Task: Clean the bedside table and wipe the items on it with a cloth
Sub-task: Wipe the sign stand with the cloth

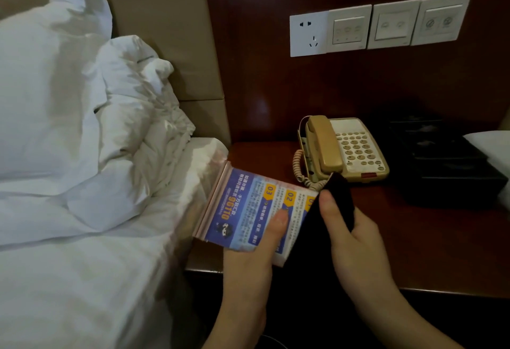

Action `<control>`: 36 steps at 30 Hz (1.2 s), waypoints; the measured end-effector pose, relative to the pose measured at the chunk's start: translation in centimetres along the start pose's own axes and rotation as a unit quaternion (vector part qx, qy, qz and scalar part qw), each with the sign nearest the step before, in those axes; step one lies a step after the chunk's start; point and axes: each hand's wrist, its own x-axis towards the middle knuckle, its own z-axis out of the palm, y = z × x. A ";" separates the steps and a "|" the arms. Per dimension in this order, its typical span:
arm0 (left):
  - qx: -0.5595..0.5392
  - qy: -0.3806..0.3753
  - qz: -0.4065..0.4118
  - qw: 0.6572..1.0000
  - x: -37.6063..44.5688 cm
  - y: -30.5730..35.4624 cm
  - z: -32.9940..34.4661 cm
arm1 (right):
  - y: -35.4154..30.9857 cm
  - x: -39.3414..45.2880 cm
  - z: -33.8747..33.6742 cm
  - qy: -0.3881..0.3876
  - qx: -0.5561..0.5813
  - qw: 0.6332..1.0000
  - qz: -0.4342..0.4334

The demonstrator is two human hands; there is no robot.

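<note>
Head view, lower centre: the left hand (249, 260) grips a blue printed notice card in a clear stand (248, 210), thumb on top. The right hand (356, 241) pinches a black cloth (311, 241) against it. Beyond, on the dark red wooden bedside table (414, 238), sits a beige corded telephone (345, 150).

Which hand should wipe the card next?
The right hand, probably: it already holds the black cloth against the card, while the left hand grips the card.
</note>
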 end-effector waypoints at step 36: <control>0.145 -0.146 0.026 0.978 0.2 1.2 -1.0 | 0.2 1.8 -1.8 -0.098 -0.121 0.987 -0.025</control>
